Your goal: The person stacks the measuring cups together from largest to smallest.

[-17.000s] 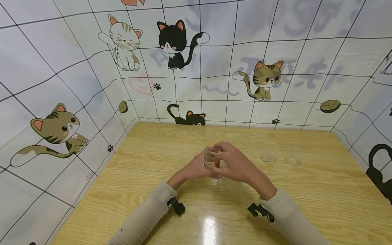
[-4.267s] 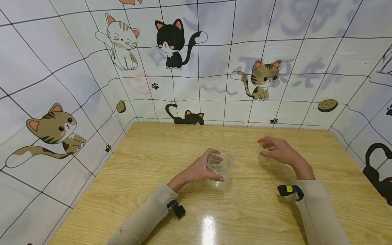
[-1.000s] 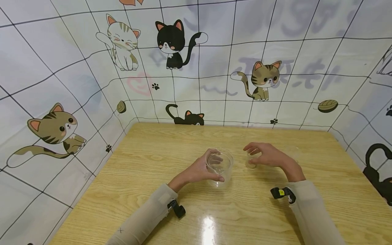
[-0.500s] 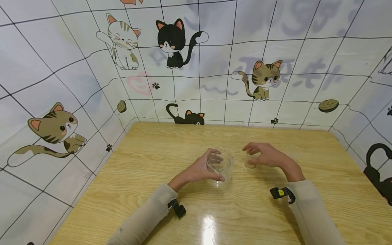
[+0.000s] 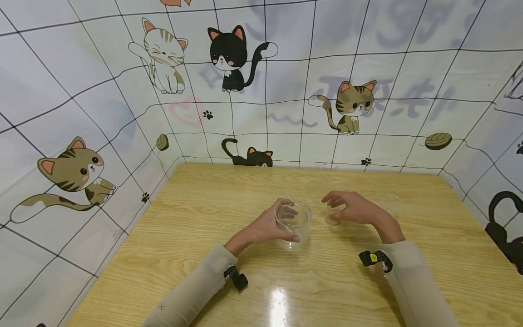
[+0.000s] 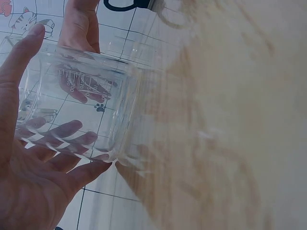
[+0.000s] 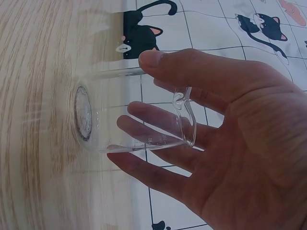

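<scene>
A wood-grain table [image 5: 229, 281] meets a wall covering [image 5: 286, 81] printed with cats and grid lines. Beyond the right hand [image 5: 357, 209], toward the table's right side, stands a faint clear vessel [image 5: 394, 206], its form hard to make out; the right hand lies between it and the small beaker [image 5: 333, 220]. That hand grips the small beaker, thumb on one side and fingers on the other, hiding part of it from the head view. Just beside it, near mid-table, the left hand [image 5: 265, 227] is wrapped around the large beaker [image 5: 293, 218], which is upright.

The left wrist view shows a printed scale on the large beaker — unreadable from the head — while the right wrist view brings out the small beaker's pouring lip and ringed base; whether that base touches the table cannot be told.
</scene>
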Action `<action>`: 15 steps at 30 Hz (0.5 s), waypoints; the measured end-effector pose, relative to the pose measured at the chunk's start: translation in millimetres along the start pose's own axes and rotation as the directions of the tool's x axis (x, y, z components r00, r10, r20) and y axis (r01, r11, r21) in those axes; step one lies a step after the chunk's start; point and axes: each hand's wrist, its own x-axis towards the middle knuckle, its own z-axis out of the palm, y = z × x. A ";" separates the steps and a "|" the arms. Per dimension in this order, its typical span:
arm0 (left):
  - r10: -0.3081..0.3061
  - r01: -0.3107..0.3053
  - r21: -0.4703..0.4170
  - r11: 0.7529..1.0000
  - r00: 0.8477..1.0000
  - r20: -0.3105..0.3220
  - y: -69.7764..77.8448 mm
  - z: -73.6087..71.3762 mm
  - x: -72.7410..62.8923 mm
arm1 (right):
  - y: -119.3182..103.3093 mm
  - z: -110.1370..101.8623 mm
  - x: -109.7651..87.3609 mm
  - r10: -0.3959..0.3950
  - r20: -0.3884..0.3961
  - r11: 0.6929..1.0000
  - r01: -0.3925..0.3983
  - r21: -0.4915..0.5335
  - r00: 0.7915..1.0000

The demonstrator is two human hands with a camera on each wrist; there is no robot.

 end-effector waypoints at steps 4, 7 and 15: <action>0.000 0.000 -0.004 1.000 1.000 0.003 -0.3 -0.1 0.0 | -3.0 0.6 0.3 -0.007 0.001 1.000 0.007 0.003 1.000; 0.001 -0.001 -0.010 1.000 1.000 0.004 -0.1 -0.1 0.0 | -6.8 0.6 0.4 -0.012 0.005 1.000 0.012 0.003 1.000; 0.004 -0.004 -0.028 1.000 1.000 0.008 0.6 0.0 0.4 | -11.7 1.1 1.0 0.002 0.013 1.000 -0.002 -0.006 1.000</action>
